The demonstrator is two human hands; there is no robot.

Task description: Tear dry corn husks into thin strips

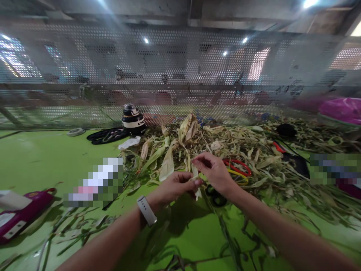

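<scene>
My left hand [180,185] pinches a pale strip of corn husk [195,172] between thumb and fingers, low over the green table. My right hand [213,170] meets it from the right, its thumb and forefinger closed on the upper end of the same strip. Beyond both hands spreads a heap of dried corn husks [242,141], with a broad pale husk [167,165] lying just past my left hand. Black scissor-like handles [216,196] show under my right wrist, partly hidden. A white watch band [146,210] circles my left wrist.
A black bottle [133,119] stands at the back, beside a coiled black strap [105,135]. Red-handled [239,166] and yellow-handled tools lie right of my hands. A magenta device [25,210] is at the left edge. A perforated metal screen [175,75] closes off the back.
</scene>
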